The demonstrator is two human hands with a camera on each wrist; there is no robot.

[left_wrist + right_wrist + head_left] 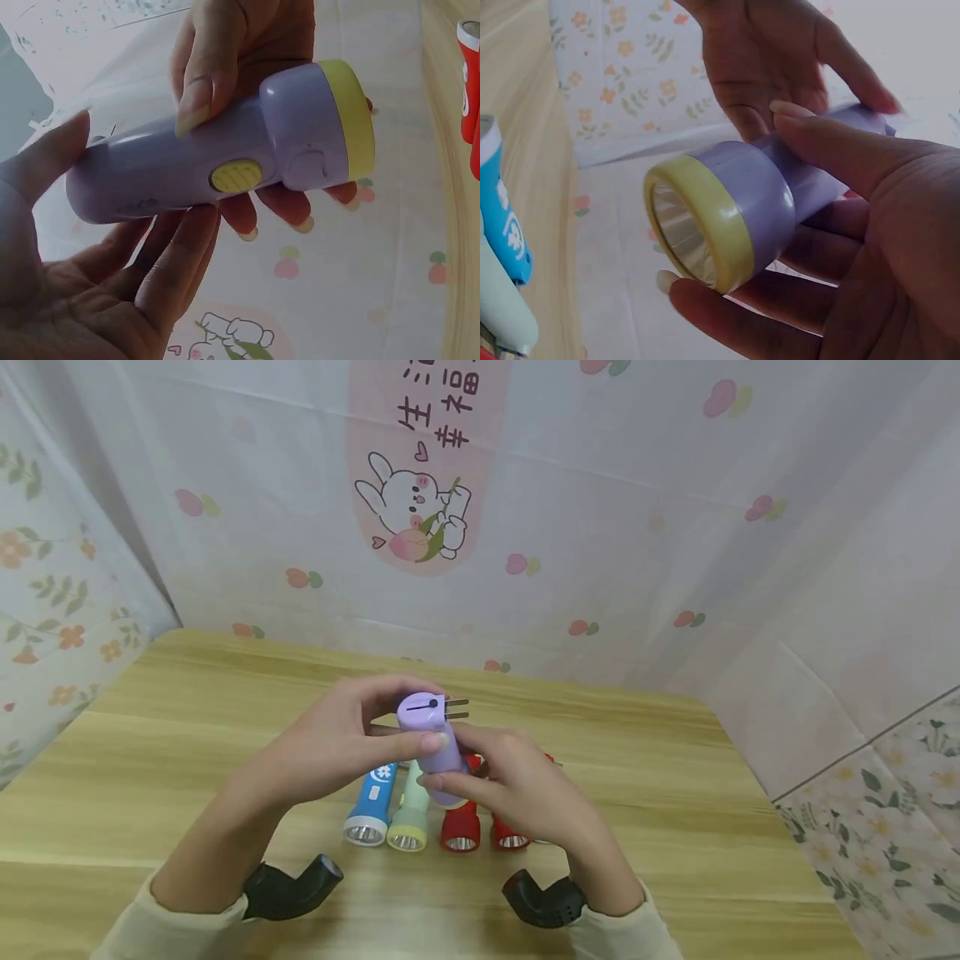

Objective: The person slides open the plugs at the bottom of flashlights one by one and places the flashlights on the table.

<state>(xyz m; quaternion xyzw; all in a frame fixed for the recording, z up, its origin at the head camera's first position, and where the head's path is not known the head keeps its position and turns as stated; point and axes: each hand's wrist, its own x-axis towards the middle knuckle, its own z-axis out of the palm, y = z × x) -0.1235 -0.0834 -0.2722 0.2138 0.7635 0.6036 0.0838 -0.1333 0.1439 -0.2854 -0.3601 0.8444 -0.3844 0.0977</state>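
Both hands hold a purple flashlight (pixel 442 760) above the table. It has a yellow ring round its lens (pixel 705 225) and a yellow ribbed switch (pixel 236 175) on its side. Two metal plug prongs (pixel 457 708) stick out at its tail end, beside a dark slider in a slot. My left hand (pixel 348 743) grips the tail end, thumb on one side and fingers on the other. My right hand (pixel 517 781) grips the body nearer the lamp head, its thumb across the barrel.
Below the hands, a blue flashlight (pixel 378 802), a pale green flashlight (pixel 414 802) and two red flashlights, one in the middle (pixel 461 827) and one at right (pixel 512 833), lie side by side on the wooden table (pixel 187 760). A printed curtain (pixel 600 527) hangs behind.
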